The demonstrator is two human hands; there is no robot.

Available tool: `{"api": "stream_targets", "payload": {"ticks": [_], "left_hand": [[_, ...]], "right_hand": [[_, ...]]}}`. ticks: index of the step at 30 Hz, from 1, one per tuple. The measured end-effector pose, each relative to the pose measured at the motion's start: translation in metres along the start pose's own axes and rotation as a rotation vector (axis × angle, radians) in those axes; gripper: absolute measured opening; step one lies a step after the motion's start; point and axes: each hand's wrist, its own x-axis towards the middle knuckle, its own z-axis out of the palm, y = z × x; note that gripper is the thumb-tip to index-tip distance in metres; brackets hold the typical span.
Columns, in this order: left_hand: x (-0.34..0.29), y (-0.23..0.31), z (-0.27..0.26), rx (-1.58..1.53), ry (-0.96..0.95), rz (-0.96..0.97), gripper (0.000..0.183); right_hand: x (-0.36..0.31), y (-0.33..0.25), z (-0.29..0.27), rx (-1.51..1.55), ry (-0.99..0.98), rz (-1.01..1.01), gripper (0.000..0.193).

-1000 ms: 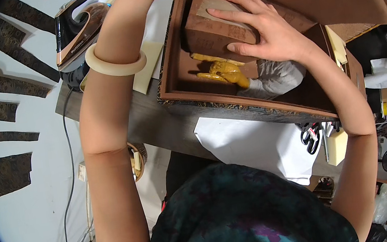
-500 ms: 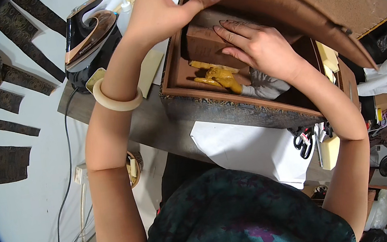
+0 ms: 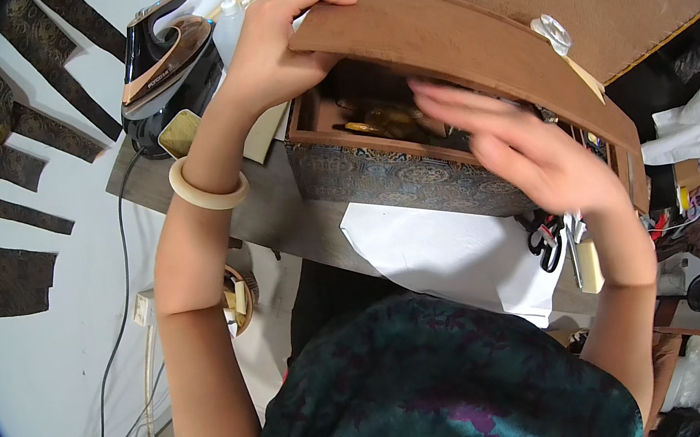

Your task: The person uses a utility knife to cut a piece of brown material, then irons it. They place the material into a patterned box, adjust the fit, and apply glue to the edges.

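A rectangular box with dark patterned fabric sides (image 3: 406, 170) and a brown inner rim stands on the table. Its brown lid (image 3: 441, 36) slants low over it, leaving a gap along the front. My left hand (image 3: 276, 45) grips the lid's left end, thumb underneath and fingers over the top edge. My right hand (image 3: 528, 149), smeared by motion, is at the front of the gap with its fingers stretched out and nothing in them. A golden-yellow object (image 3: 364, 127) lies in the shaded box; its kind is unclear.
A steam iron (image 3: 166, 56) and a white squeeze bottle (image 3: 229, 23) stand to the left. White paper (image 3: 435, 247) lies before the box, with black-handled scissors (image 3: 545, 240) at its right. Patterned fabric strips (image 3: 5, 276) lie on a white surface at far left.
My left hand has brought the lid down over the box, shading its inside. My right hand has drawn back from the brown panel inside toward the front edge.
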Motion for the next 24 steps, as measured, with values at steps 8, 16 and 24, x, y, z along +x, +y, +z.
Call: {"api": "stream_targets", "payload": {"ticks": [8, 16, 24], "left_hand": [[-0.004, 0.005, -0.008, 0.034, -0.18, -0.053, 0.045], [0.005, 0.014, -0.058, -0.094, -0.528, -0.007, 0.054], [-0.005, 0.009, -0.03, 0.049, -0.468, -0.128, 0.054]], "right_hand": [[-0.055, -0.014, -0.007, -0.713, 0.461, 0.008, 0.067], [-0.063, 0.009, 0.008, -0.721, 0.327, 0.115, 0.063], [-0.063, 0.01, 0.013, -0.605, 0.239, 0.192, 0.052]]}}
